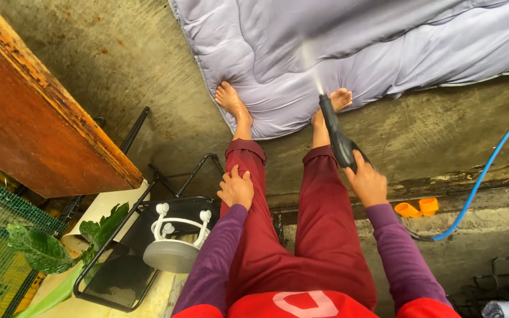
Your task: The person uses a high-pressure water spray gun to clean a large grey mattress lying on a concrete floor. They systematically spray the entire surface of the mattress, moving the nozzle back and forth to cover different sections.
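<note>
Standing barefoot on wet concrete floor (148, 76), the person looks straight down at their own legs in dark red trousers (301, 235). The right hand (367, 184) has its grip closed tight around the handle of a black spray gun (337, 136), whose nozzle points forward and down at a pale lilac quilted blanket (349, 47) spread on the floor; a thin jet of water leaves the nozzle tip and strikes the fabric just beyond the toes. Both feet rest at the near edge of the blanket, the left foot (231, 100) at its corner and the right foot (340, 99) right beside the nozzle. The left hand (235, 188) lies flat on the left thigh, fingers spread, its grip holding nothing. A blue hose (490, 165) curves across the floor on the right, near two small orange caps (417, 208). To the left stand a reddish wooden board (36, 112), a black metal chair (125, 259) carrying a white round appliance (175, 244), and some large green leaves (42, 250) beside green mesh.
</note>
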